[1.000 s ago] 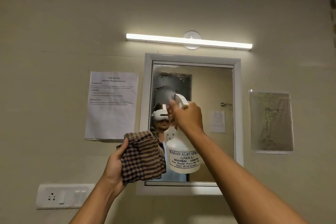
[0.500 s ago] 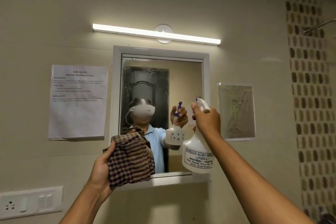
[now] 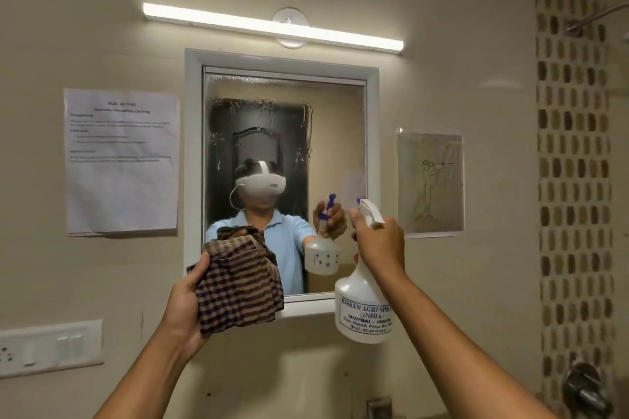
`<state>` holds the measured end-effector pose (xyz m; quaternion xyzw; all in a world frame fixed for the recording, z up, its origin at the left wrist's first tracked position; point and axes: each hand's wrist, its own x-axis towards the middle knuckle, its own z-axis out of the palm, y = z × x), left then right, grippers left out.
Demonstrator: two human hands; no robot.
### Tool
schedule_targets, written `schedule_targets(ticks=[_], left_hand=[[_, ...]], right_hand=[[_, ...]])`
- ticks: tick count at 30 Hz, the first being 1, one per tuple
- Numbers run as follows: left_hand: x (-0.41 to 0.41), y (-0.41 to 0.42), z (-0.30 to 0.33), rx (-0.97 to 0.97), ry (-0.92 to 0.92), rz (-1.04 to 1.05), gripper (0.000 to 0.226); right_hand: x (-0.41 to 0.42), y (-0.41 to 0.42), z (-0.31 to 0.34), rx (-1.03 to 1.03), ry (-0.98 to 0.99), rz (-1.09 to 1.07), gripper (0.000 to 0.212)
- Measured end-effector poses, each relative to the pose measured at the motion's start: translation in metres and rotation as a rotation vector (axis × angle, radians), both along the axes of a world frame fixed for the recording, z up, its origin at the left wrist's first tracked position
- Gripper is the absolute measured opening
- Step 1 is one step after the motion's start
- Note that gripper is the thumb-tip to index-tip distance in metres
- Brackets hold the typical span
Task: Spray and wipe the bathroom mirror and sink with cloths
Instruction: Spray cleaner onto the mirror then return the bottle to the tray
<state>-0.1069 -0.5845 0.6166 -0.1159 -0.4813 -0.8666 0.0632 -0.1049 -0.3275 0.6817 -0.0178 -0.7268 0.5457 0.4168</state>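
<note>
A white-framed mirror (image 3: 337, 133) hangs on the beige wall, its upper glass misted and streaked with spray. My right hand (image 3: 379, 243) grips the neck and trigger of a white spray bottle (image 3: 362, 309), raised at the mirror's lower right corner with the nozzle pointing at the glass. My left hand (image 3: 183, 306) holds a bunched brown checked cloth (image 3: 238, 282) in front of the mirror's lower left corner. The glass reflects a person in a blue shirt with a headset. The sink is out of view.
A tube light (image 3: 272, 27) runs above the mirror. A printed sheet (image 3: 122, 160) is taped left of it, a drawing (image 3: 430, 180) right. A switch plate (image 3: 51, 347) sits lower left. A tap top (image 3: 379, 408) and a wall valve (image 3: 585, 388) show at the bottom.
My view has swung right and then settled. The spray bottle in my right hand has moved from the mirror's middle to its right edge. The cloth stays raised in my left hand.
</note>
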Motion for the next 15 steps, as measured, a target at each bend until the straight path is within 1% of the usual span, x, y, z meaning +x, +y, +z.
schedule_targets(ticks=[7, 10, 12, 15], left_hand=[[0.016, -0.024, 0.003, 0.041, 0.011, 0.059, 0.058], [0.025, -0.039, 0.006, 0.039, 0.017, 0.098, 0.059], [0.03, -0.05, 0.007, 0.041, 0.018, 0.121, 0.059], [0.035, -0.065, 0.007, 0.046, 0.021, 0.152, 0.059]], right_hand=[[-0.012, -0.069, 0.007, 0.113, 0.059, 0.135, 0.034], [-0.014, -0.103, 0.01, 0.138, 0.068, 0.195, 0.038], [-0.013, -0.122, 0.011, 0.164, 0.088, 0.244, 0.036], [-0.011, -0.144, 0.01, 0.221, 0.081, 0.27, 0.037]])
